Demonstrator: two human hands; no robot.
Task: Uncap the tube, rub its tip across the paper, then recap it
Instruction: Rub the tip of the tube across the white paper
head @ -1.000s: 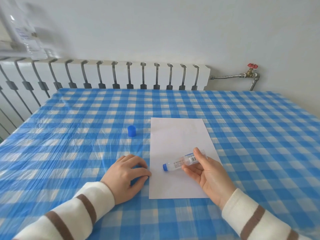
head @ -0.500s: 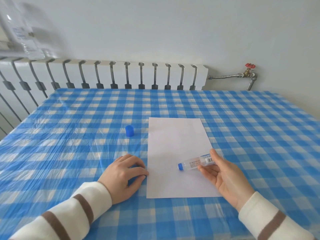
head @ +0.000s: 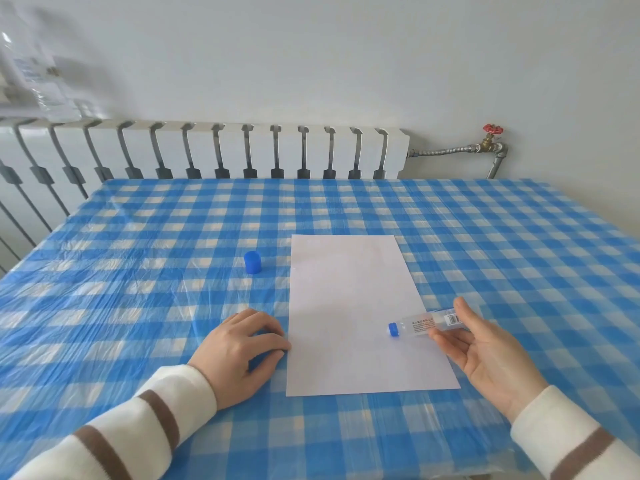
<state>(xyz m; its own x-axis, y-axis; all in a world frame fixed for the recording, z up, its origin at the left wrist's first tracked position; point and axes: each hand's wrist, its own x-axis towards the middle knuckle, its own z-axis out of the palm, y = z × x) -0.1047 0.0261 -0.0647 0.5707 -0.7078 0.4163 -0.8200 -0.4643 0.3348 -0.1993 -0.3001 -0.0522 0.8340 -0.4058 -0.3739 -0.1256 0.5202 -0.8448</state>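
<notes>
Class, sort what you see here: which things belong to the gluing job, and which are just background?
Job: tube in right hand; blue cap; paper; left hand at its edge.
Background: radiator; red valve; checked tablecloth.

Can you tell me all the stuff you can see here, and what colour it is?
tube: one, clear with a blue tip, over the paper's right edge, in the right hand
cap: one, blue, upright on the tablecloth left of the paper
paper: one sheet, white, middle of the table
tablecloth: one, blue and white checks under clear plastic
radiator: one, white, behind the table
valve: one, red handle, on the pipe at the wall
left hand: resting by the paper's left edge
right hand: grip on the tube
</notes>
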